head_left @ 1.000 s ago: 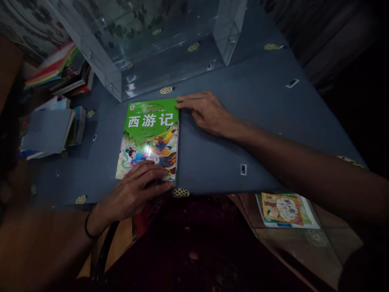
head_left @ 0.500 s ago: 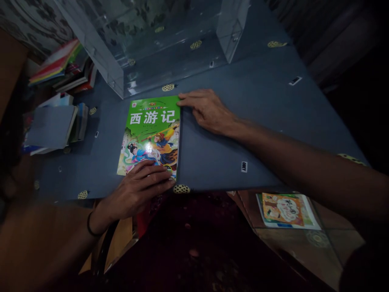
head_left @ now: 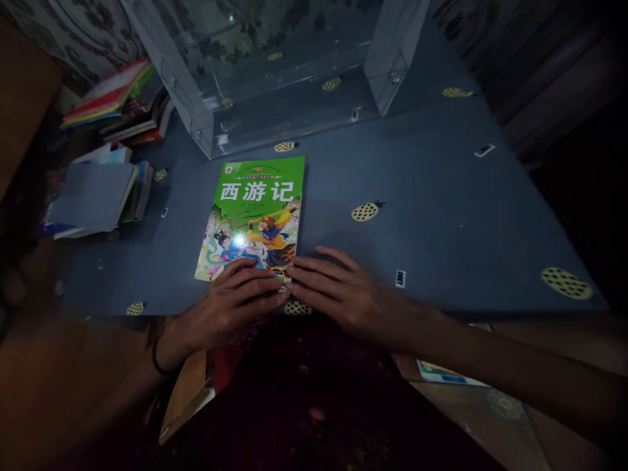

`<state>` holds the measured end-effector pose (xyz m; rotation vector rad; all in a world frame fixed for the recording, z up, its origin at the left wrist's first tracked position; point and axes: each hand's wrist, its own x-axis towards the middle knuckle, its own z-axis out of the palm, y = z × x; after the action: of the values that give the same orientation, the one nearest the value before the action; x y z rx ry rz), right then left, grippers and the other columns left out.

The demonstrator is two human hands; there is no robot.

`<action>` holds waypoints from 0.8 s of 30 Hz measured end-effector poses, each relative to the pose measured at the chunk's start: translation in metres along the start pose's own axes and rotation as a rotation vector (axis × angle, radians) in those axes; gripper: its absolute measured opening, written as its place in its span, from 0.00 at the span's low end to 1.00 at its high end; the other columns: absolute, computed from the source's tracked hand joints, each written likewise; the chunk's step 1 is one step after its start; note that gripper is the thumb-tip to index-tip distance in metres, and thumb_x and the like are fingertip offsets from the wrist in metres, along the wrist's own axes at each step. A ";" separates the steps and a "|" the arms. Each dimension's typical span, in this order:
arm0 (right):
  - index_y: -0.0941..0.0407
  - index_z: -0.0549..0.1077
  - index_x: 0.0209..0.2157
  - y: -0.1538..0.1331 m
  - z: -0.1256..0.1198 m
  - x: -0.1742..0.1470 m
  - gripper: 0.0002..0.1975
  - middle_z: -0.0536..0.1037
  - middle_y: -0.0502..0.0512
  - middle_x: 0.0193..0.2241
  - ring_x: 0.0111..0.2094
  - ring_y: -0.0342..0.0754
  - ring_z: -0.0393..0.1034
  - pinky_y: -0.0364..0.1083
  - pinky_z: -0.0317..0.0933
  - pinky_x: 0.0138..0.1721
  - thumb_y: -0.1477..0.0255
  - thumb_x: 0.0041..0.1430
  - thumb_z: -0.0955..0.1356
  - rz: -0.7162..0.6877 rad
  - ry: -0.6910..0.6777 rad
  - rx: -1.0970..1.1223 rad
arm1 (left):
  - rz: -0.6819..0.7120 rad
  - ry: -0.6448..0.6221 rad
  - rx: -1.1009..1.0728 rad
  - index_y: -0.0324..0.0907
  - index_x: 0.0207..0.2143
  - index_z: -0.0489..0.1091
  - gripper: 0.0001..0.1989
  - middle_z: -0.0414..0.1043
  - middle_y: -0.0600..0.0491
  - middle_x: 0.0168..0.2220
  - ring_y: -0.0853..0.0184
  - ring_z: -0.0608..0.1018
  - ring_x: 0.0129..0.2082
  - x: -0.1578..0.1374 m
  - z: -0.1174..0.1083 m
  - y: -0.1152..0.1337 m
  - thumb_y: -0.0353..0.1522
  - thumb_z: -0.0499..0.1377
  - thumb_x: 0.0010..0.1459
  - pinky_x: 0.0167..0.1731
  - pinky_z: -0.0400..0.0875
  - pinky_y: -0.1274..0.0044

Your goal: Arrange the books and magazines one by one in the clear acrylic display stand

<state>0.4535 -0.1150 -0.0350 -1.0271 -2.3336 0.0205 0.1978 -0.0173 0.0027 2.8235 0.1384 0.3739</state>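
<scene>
A closed picture book [head_left: 255,209] with a green cover, white Chinese characters and cartoon figures lies face up on the blue-grey tablecloth [head_left: 417,170]. Across its lower edge rests my left hand [head_left: 233,301], fingers stretched out over the cover and a dark band at the wrist. My right hand [head_left: 338,288] is at the book's lower right corner, its fingers extended and the tips touching that corner. The fingertips of both hands nearly meet there. Both palms face down, and neither hand is wrapped around the book.
Behind the book stands a clear acrylic case [head_left: 294,124]. To the left are a pile of books with a grey one on top [head_left: 93,193] and another stack of colourful books [head_left: 118,104]. Below the table, at right, another book [head_left: 451,374] is partly hidden by my forearm.
My right hand has moved from the book's upper right corner down to its lower right corner. My left hand stays on the lower edge. The view has shifted slightly.
</scene>
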 end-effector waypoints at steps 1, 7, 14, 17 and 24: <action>0.62 0.74 0.55 -0.004 0.001 -0.002 0.17 0.79 0.65 0.55 0.58 0.55 0.71 0.62 0.64 0.60 0.79 0.72 0.59 0.003 0.004 0.005 | 0.006 0.006 0.007 0.42 0.57 0.69 0.16 0.78 0.48 0.53 0.62 0.74 0.58 0.001 0.000 0.000 0.26 0.54 0.69 0.62 0.64 0.61; 0.63 0.74 0.55 -0.009 0.007 -0.005 0.18 0.80 0.66 0.54 0.56 0.55 0.73 0.61 0.67 0.58 0.78 0.72 0.59 0.014 0.023 0.021 | 0.036 0.037 0.002 0.39 0.56 0.70 0.16 0.80 0.47 0.50 0.61 0.75 0.56 0.001 0.001 -0.001 0.26 0.53 0.68 0.61 0.66 0.59; 0.62 0.74 0.55 -0.009 0.008 -0.005 0.18 0.80 0.64 0.53 0.54 0.55 0.74 0.62 0.67 0.57 0.79 0.72 0.58 0.008 0.030 0.030 | 0.022 0.073 -0.017 0.40 0.55 0.71 0.16 0.81 0.48 0.48 0.60 0.77 0.55 0.000 0.005 -0.003 0.26 0.53 0.68 0.60 0.67 0.59; 0.63 0.74 0.54 -0.009 0.008 -0.004 0.18 0.81 0.64 0.52 0.53 0.55 0.74 0.62 0.67 0.57 0.79 0.72 0.58 0.012 0.028 0.020 | 0.029 0.076 -0.037 0.39 0.53 0.72 0.14 0.81 0.48 0.48 0.60 0.77 0.54 0.002 0.006 -0.005 0.26 0.54 0.68 0.60 0.67 0.59; 0.62 0.74 0.56 -0.009 0.008 -0.006 0.18 0.80 0.64 0.53 0.55 0.55 0.72 0.63 0.65 0.59 0.79 0.70 0.60 0.027 0.012 0.055 | 0.010 0.097 -0.068 0.40 0.54 0.71 0.15 0.81 0.47 0.48 0.61 0.77 0.54 0.004 0.005 -0.004 0.26 0.53 0.67 0.59 0.69 0.59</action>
<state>0.4460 -0.1236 -0.0424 -1.0287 -2.2951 0.0884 0.2031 -0.0142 -0.0021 2.7408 0.1291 0.5078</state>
